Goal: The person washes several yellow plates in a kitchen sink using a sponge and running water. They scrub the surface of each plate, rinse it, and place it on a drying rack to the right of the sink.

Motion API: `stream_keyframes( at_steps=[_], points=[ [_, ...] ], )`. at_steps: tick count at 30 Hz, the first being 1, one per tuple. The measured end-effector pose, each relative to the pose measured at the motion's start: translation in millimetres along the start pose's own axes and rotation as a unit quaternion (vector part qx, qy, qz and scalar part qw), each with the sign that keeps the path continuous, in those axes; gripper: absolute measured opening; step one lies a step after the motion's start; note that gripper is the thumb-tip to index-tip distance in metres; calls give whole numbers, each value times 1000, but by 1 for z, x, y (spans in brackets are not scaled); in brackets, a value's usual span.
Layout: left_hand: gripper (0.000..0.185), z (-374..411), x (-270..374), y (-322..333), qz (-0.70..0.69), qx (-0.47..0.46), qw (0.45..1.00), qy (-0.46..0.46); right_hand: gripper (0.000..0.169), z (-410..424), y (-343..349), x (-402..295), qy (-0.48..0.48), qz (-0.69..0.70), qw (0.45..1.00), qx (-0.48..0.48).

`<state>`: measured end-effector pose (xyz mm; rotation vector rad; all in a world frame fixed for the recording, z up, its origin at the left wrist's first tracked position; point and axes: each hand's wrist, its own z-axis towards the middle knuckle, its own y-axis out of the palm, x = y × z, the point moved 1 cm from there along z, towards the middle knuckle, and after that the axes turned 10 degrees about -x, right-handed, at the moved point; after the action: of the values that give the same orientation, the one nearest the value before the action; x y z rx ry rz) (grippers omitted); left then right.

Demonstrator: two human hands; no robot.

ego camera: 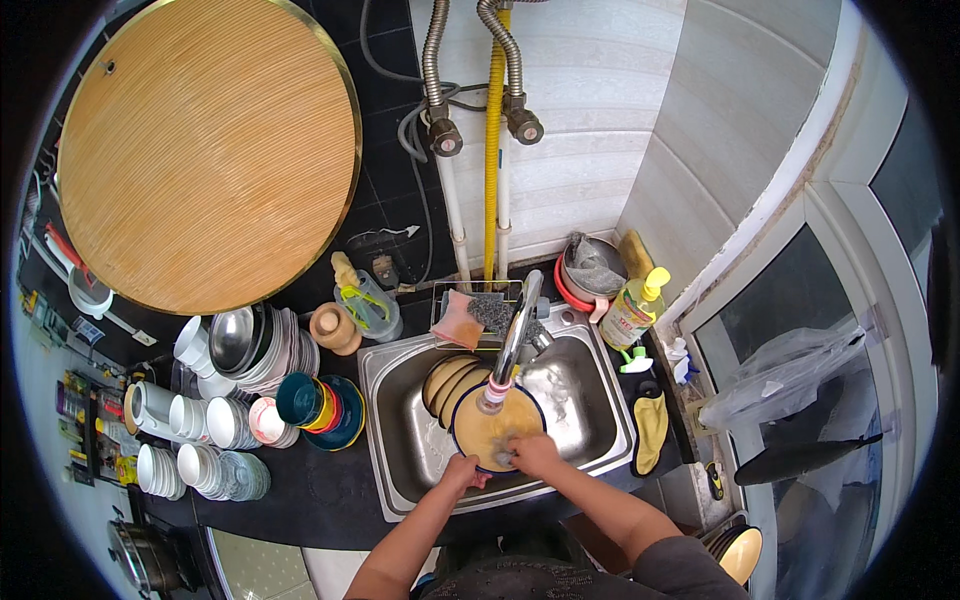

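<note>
My left hand [464, 474] grips the near left rim of a round yellow plate with a dark blue edge [499, 420]. The plate is held over the divider of a stainless steel double sink [405, 480], under the chrome faucet [519, 322]. In my right hand [534, 454] is a small greyish scouring pad [503, 452], pressed on the plate's face near its lower edge. Several more yellow plates [442, 375] lean, overlapping, in the left basin behind the held one. Whether water is running is hard to tell.
Stacked bowls [225, 421], cups and plates crowd the black counter [322, 502] at left. A wire rack [442, 341] with sponges stands behind the faucet. At the right are a yellow dish soap bottle [631, 311] and a yellow cloth [649, 435]. A large round wooden board [210, 150] hangs upper left.
</note>
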<state>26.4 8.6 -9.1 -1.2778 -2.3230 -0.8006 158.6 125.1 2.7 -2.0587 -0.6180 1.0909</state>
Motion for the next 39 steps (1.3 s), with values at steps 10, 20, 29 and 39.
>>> stream_keyframes(
  at_steps=[10, 20, 29, 39],
  points=[
    [23, -8, 15, 11, 16, -96, 993, -70, 25, 52, -18, 2, -24, -37, 942, 332],
    [22, -8, 5, 8, -28, -88, 995, -36, 18, 59, -35, -6, -12, -46, 969, 243],
    [24, -9, 7, -1, -11, -21, 1000, 9, 26, 43, -18, 26, 100, -18, 973, 209],
    [19, -7, 16, 9, -35, -15, 995, 89, 18, 40, 10, -29, -194, 174, 957, 127]
  ],
)
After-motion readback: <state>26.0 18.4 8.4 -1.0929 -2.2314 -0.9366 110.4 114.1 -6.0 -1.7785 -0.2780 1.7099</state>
